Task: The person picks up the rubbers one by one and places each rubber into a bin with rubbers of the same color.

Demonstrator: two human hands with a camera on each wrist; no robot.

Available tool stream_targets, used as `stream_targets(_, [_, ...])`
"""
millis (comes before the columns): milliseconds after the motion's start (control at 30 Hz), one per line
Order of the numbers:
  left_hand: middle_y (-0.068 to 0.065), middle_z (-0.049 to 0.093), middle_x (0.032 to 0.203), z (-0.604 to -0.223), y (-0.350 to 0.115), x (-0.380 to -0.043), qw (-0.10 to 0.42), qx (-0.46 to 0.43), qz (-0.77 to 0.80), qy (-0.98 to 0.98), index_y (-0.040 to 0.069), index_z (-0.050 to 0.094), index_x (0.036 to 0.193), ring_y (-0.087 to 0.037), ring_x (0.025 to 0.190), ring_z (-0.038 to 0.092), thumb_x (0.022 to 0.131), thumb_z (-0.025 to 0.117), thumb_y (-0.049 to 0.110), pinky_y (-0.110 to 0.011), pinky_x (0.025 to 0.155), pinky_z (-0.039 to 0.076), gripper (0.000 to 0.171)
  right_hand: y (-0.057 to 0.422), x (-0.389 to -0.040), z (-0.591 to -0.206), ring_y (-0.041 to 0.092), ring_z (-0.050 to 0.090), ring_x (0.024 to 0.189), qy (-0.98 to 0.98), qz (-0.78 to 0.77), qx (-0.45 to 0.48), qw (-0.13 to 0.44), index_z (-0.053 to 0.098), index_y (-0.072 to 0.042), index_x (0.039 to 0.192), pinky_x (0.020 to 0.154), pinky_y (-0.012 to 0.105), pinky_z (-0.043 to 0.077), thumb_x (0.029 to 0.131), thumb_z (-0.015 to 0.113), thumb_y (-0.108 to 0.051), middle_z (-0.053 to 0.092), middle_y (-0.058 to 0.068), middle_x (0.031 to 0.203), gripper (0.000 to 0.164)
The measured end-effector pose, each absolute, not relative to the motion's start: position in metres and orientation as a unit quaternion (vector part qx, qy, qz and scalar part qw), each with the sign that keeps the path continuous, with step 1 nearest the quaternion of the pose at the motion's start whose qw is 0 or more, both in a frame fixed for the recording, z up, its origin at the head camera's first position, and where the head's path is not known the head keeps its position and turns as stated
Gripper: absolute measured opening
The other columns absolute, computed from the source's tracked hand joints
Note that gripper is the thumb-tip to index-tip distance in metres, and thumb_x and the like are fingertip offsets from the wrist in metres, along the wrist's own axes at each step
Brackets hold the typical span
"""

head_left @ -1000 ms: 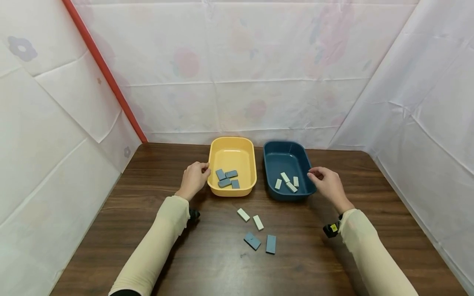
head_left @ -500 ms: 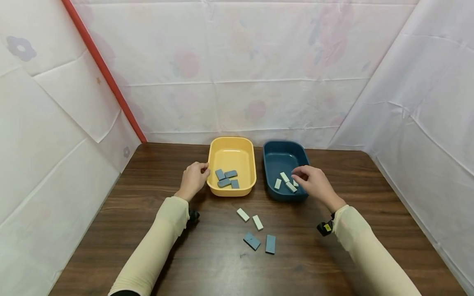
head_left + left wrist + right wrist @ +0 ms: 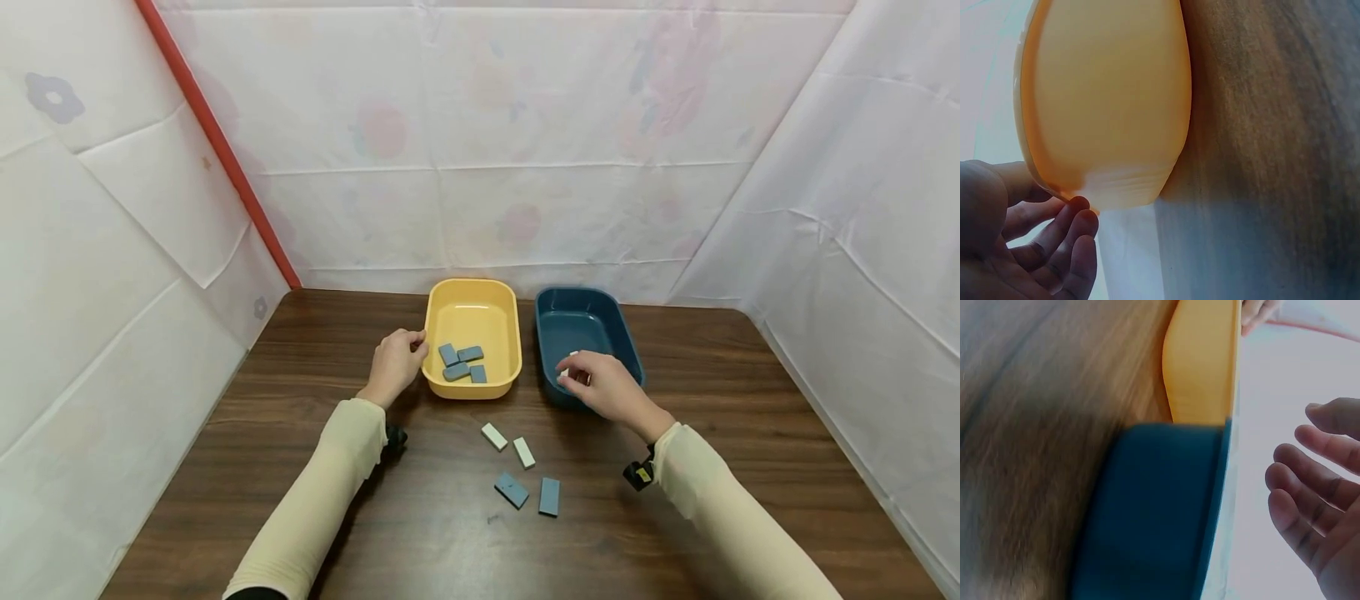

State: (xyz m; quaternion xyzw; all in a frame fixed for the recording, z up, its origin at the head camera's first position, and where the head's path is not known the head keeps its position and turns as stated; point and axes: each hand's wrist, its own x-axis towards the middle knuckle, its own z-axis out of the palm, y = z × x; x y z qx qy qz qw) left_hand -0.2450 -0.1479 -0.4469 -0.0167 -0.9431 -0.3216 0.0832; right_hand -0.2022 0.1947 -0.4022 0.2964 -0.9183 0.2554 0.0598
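A dark wood-grain tabletop [image 3: 247, 417] stretches before us, closed in by white printed sheeting [image 3: 562, 100], with a red strip [image 3: 217, 142] running down the left corner. Near the far edge we have two rounded trays side by side: a yellow tray [image 3: 480, 321] on the left and a navy tray [image 3: 573, 329] on the right. Our left hand [image 3: 396, 362] pinches the yellow tray's left rim between thumb and fingers. Our right hand [image 3: 603, 386] is over the near part of the navy tray, its fingers loosely bent and grasping nothing; the right wrist view shows them apart from the rim.

Four gray-blue blocks [image 3: 457, 371] lie at the near end of the yellow tray. White pieces [image 3: 564, 372] show in the navy tray, mostly hidden by our right hand, so we cannot count them. In front of the trays lie two loose white blocks [image 3: 494, 437] and, nearer us, two flat gray-blue blocks [image 3: 512, 490]. Pale yellow sleeves [image 3: 307, 500] cover our forearms.
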Motion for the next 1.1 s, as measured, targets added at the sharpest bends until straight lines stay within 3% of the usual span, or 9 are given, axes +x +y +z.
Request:
stream_targets(433, [-0.015,0.068,0.111,-0.447,-0.148,-0.243,0.080,-0.017,-0.326,-0.942,0.003,0.064,0.129,-0.027,0.087,0.061,0.097,0.059,0.018,-0.038,0.075,0.049,0.035,0.165,-0.188,-0.422,0.008,0.055,0.073,-0.906,0.239,0.349,0.025,0.072,-0.010,0.101,0.064,0.021,0.047,0.090,0.068,-0.017,0.064,-0.004,0.085,0.013])
stream_targets(800, [-0.016,0.068,0.111,-0.449,-0.148,-0.242,0.073,-0.021,-0.332,-0.940,0.003,0.063,0.130,-0.025,0.082,0.059,0.097,0.058,0.018,-0.035,0.071,0.047,0.036,0.150,-0.178,-0.438,0.005,0.056,0.071,-0.904,0.185,0.382,-0.056,0.072,-0.016,0.102,0.064,0.021,0.046,0.090,0.069,-0.027,0.064,-0.007,0.085,0.016])
stream_targets(1100, [-0.016,0.067,0.113,-0.449,-0.148,-0.243,0.068,-0.018,-0.338,-0.938,0.003,0.062,0.131,-0.024,0.081,0.058,0.097,0.058,0.018,-0.032,0.068,0.046,0.037,0.141,-0.175,-0.447,0.000,0.047,0.060,-0.906,0.169,0.369,-0.118,0.072,-0.018,0.104,0.057,0.020,0.041,0.090,0.070,-0.028,0.057,-0.012,0.071,0.018])
